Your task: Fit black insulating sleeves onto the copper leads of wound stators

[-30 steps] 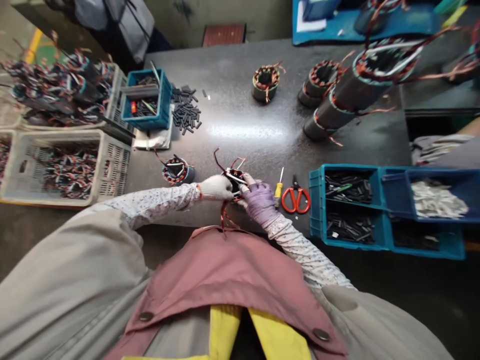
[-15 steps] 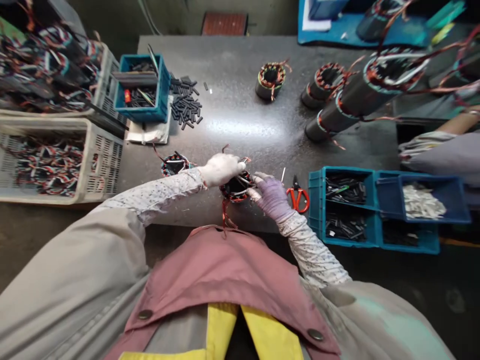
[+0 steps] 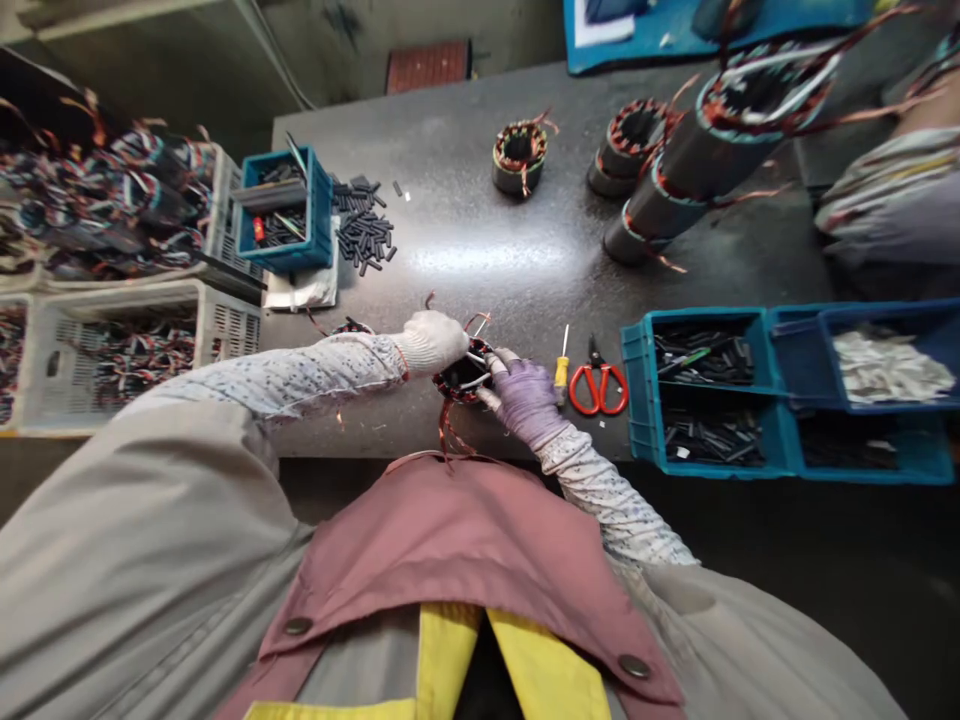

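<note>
One grey bench (image 3: 480,250) spans the scene; near its front edge the right hand (image 3: 523,395) clasps a wire-wound ring (image 3: 456,390), the left hand (image 3: 435,343) curled at the rim, grip unclear; a yellow-handled screwdriver (image 3: 561,371), handle previously hidden, shows.

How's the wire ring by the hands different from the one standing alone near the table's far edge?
The near ring has the left hand and right hand at it; nobody touches the far ring.
The near ring has long white strands at its opening; the far ring shows none.
The near ring's copper wires trail toward the apron; one on the far ring sticks out rightward.
Both are dark, hollow and coppery.
</note>
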The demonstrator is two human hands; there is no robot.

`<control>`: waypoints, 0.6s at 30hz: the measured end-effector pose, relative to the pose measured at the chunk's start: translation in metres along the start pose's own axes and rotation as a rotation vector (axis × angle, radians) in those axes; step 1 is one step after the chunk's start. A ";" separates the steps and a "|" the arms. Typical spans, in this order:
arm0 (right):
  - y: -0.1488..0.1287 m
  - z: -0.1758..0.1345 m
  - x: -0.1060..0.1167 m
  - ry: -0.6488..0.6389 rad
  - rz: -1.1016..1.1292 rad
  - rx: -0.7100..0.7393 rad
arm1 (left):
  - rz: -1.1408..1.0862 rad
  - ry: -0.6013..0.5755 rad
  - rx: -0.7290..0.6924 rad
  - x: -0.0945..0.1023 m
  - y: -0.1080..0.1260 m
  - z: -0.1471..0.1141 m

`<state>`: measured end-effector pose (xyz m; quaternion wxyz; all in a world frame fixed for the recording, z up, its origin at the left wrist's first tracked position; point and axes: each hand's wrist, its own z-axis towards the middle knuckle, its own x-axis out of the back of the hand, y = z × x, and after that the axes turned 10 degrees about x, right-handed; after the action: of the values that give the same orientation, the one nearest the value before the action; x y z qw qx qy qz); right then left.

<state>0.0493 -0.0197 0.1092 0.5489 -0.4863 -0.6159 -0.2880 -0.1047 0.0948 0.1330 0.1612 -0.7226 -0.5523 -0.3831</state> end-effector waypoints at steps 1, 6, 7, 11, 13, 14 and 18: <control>-0.001 0.002 -0.002 0.008 0.014 -0.001 | -0.010 -0.010 -0.001 0.001 0.004 -0.002; 0.012 0.000 -0.017 0.081 0.297 -0.112 | -0.346 -0.209 -0.344 -0.016 0.028 -0.042; 0.020 -0.004 -0.021 0.152 0.396 -0.109 | -0.463 -0.213 -0.433 -0.023 0.029 -0.052; 0.049 -0.012 -0.027 0.570 0.906 -0.157 | -0.426 0.071 -0.341 -0.051 0.015 -0.069; 0.045 0.008 -0.025 0.641 1.075 -0.231 | -0.254 0.125 -0.212 -0.065 0.011 -0.061; 0.037 0.024 -0.022 0.624 1.111 -0.222 | -0.202 0.117 -0.172 -0.072 0.012 -0.054; -0.004 0.097 -0.009 0.339 1.021 -0.033 | -0.193 0.046 -0.142 -0.094 0.023 -0.026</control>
<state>0.0070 0.0622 0.0789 0.7031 -0.6792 -0.1992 -0.0688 -0.1026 0.0065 0.0860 0.0847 -0.6667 -0.5868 -0.4516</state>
